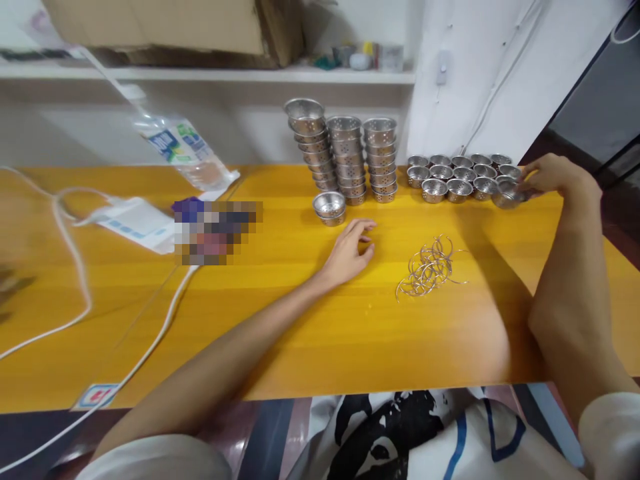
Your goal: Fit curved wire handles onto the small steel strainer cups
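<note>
My right hand (553,177) is at the far right of the table, its fingers pinching the rim of a small perforated metal cup (508,195). That cup is at the near right corner of a group of similar metal cups (459,190) set in rows. My left hand (353,252) rests on the table with fingers apart and loosely bent, nothing in it. Just behind it sit two nested cups (329,208). A loose tangle of thin curved metal wires (427,270) lies between my hands.
Three tall stacks of metal cups (346,160) stand at the back. On the left are a white power strip (137,223), white cables (170,313) and a clear plastic packet (187,150). A cardboard box (165,30) sits on the shelf (250,77) above the yellow table (390,353).
</note>
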{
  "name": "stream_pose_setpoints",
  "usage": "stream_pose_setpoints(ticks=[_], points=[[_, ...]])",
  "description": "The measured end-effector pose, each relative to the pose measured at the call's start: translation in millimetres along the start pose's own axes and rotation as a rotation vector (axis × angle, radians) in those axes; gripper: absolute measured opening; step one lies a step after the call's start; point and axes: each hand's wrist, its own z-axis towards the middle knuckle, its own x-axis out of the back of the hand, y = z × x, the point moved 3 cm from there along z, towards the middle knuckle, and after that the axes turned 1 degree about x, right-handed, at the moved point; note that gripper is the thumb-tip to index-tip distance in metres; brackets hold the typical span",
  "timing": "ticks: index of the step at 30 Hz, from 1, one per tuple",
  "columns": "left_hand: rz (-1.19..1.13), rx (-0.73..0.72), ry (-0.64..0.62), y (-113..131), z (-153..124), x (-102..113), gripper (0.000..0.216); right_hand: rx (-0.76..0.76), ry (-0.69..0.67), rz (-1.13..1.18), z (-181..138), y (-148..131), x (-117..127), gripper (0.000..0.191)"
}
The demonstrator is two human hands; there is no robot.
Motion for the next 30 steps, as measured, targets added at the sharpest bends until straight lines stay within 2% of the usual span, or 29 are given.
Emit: stream_pose_setpoints(ticks=[1,2,3,6,9,12,16,22,30], points=[[0.005,0.000,-0.003,0.3,-0.3,0.5,0.038,-0.088,-0.088,-0.050,0.3,-21.2,-1.3,0.030],[0.011,-0.002,-0.006,0.8,-0.7,0.9,0.038,-0.056,-0.078,-0.027,1.4,-47.9,-1.5,0.011],[0.017,-0.004,-0.008,1.3,-1.1,1.5,0.039,-0.005,-0.059,0.004,3.0,-75.5,-4.0,0.008],[0.029,-0.006,-0.018,2.7,-2.4,2.4,0.040,0.172,0.044,0.077,9.6,-147.7,-27.7,0.023],[0.030,-0.006,-0.026,2.9,-3.3,2.1,0.040,0.204,0.020,0.054,18.7,-183.2,-69.1,0.024],[0.032,-0.007,-0.029,2.1,-3.5,0.8,0.040,0.238,-0.015,0.002,26.3,-189.3,-103.2,0.029],[0.051,-0.009,-0.026,2.7,-2.7,0.3,0.038,0.282,0.005,-0.053,32.1,-181.8,-126.2,0.031],[0.081,0.006,-0.059,6.4,-2.2,0.9,0.036,0.287,0.024,-0.020,37.8,-176.5,-143.4,0.030],[0.090,0.000,-0.078,6.0,-1.5,1.2,0.034,0.304,-0.002,-0.029,35.6,-179.1,-153.4,0.028]])
